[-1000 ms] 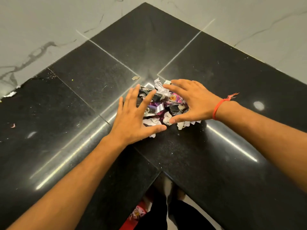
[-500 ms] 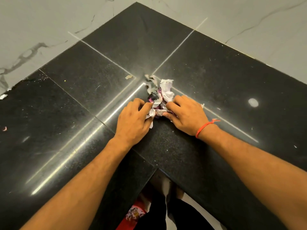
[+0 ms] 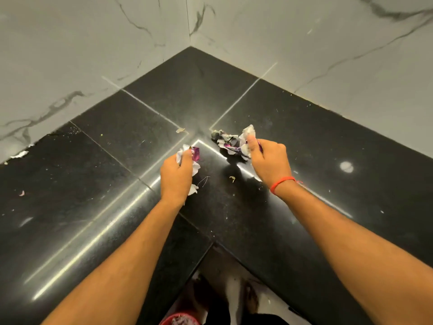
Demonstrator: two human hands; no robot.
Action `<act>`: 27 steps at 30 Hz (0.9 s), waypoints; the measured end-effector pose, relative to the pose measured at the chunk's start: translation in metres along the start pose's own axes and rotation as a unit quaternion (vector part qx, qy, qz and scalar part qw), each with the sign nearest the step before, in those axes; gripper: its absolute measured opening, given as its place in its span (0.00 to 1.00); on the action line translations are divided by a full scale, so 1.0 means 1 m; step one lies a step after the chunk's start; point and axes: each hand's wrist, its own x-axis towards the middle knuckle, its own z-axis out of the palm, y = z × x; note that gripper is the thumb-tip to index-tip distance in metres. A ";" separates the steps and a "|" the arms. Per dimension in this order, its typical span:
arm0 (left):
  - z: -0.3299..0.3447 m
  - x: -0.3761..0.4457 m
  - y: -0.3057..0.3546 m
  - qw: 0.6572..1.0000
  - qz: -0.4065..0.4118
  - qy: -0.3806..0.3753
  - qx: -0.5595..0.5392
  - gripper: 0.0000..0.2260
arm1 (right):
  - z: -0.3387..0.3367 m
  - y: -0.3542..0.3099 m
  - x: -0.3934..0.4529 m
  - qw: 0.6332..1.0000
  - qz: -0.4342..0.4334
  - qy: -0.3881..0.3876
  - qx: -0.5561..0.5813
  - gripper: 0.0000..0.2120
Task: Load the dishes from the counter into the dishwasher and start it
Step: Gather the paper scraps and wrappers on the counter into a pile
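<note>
No dishes or dishwasher are in view. On the black corner counter point(image 3: 293, 141), my left hand point(image 3: 177, 175) grips a bunch of torn white and purple paper scraps point(image 3: 193, 156). My right hand point(image 3: 267, 160) grips a larger bunch of crumpled wrapper scraps point(image 3: 230, 143), which stick out past my fingers just above the counter. A red thread circles my right wrist point(image 3: 281, 182).
Small crumbs lie on the counter: one scrap point(image 3: 180, 130) near the tile joint, one point(image 3: 232, 178) between my hands, others at the far left point(image 3: 20, 154). Marble walls point(image 3: 93, 43) close the corner. A red bin point(image 3: 180, 320) with scraps stands on the floor below.
The single pile my hands pressed together has been split. Each hand has lifted its own bunch and moved apart, leaving the counter between them almost bare. The camera has tilted up.
</note>
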 end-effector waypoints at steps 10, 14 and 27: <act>-0.004 -0.051 0.072 0.958 -0.093 0.051 -0.266 0.16 | -0.081 -0.015 -0.008 0.973 0.084 0.102 0.188 0.27; 0.006 -0.097 0.095 0.953 -0.076 0.057 -0.289 0.17 | -0.112 -0.010 -0.029 0.933 0.151 0.089 0.314 0.22; 0.000 -0.229 0.111 0.927 -0.108 0.073 -0.353 0.12 | -0.155 -0.045 -0.139 0.764 0.257 -0.038 0.591 0.17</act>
